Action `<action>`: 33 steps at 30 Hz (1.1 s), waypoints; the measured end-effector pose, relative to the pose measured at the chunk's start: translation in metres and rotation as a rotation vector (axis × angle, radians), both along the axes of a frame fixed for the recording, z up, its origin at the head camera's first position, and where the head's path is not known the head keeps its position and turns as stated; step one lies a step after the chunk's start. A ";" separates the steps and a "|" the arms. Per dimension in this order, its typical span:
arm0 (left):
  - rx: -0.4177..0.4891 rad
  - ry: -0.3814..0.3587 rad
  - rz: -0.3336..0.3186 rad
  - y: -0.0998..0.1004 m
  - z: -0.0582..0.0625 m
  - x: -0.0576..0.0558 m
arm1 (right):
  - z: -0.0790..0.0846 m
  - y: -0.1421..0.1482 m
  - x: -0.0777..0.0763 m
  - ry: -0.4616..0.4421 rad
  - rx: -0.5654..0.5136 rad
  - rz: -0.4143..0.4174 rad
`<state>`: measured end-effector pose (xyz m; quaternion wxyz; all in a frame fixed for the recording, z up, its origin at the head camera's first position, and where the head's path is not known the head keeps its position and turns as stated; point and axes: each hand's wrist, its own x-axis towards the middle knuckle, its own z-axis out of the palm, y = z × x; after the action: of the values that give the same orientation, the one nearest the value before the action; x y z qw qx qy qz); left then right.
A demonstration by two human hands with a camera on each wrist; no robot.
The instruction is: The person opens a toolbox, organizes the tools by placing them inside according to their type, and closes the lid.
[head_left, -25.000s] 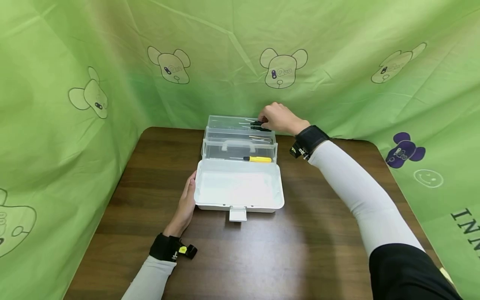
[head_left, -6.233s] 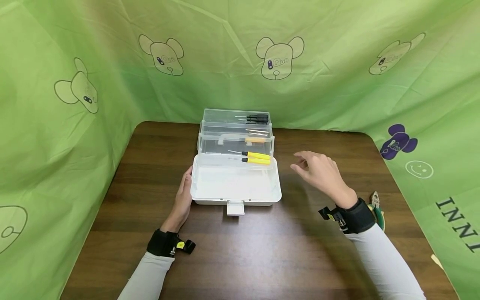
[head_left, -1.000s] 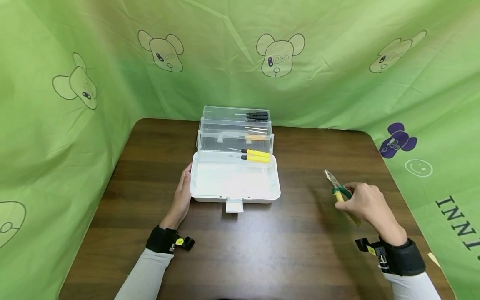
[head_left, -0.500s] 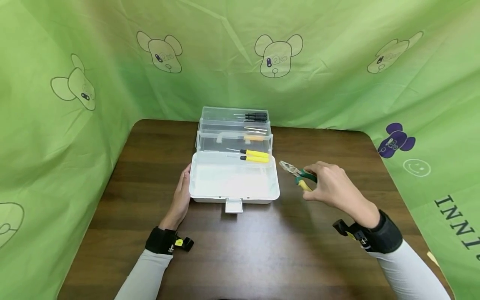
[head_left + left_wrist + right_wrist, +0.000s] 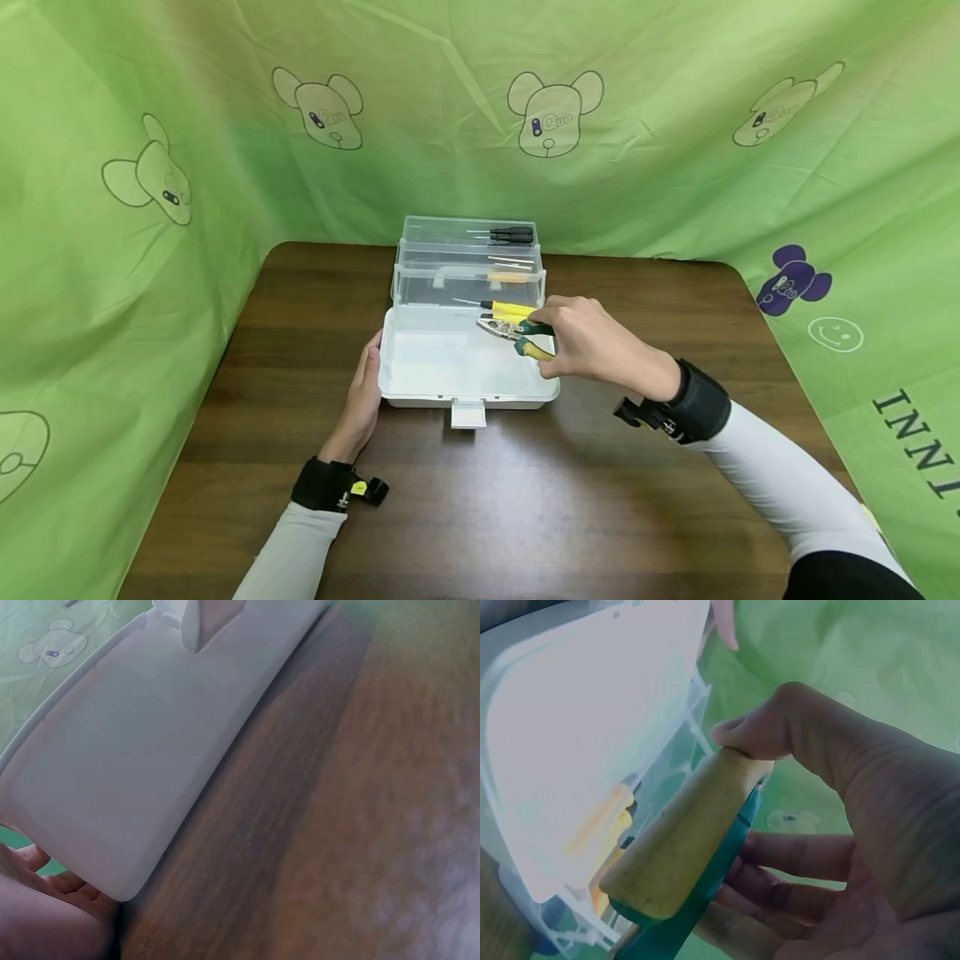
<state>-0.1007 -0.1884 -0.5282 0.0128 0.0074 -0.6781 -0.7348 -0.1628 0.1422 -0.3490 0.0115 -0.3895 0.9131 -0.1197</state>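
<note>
Pliers (image 5: 517, 335) sit pinched in my right hand (image 5: 592, 346) over the white box (image 5: 420, 393), so I go down slow and flat while my flat left hand (image 5: 365, 398) steadies it.

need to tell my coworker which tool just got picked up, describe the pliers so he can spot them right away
On the brown table stands an open white toolbox with clear stepped trays. Over its front compartment the right hand grips the pliers. Their green and yellow handles and metal jaws set them apart from the straight yellow screwdrivers behind.

Both arms wear long white sleeves with black wrist straps carrying small black clips and yellow tags.
</note>
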 end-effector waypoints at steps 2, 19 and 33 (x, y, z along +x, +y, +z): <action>-0.004 -0.004 -0.003 0.000 0.001 -0.001 | -0.002 -0.006 -0.005 0.001 -0.001 0.035; 0.011 -0.001 -0.007 0.001 0.001 -0.004 | -0.021 -0.051 -0.027 -0.017 0.076 0.257; 0.016 -0.003 0.018 0.002 0.000 -0.002 | -0.036 -0.073 -0.016 0.078 0.181 0.341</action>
<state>-0.1023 -0.1860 -0.5277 0.0184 0.0147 -0.6721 -0.7401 -0.1785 0.0691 -0.3852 0.0314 -0.5403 0.8407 -0.0182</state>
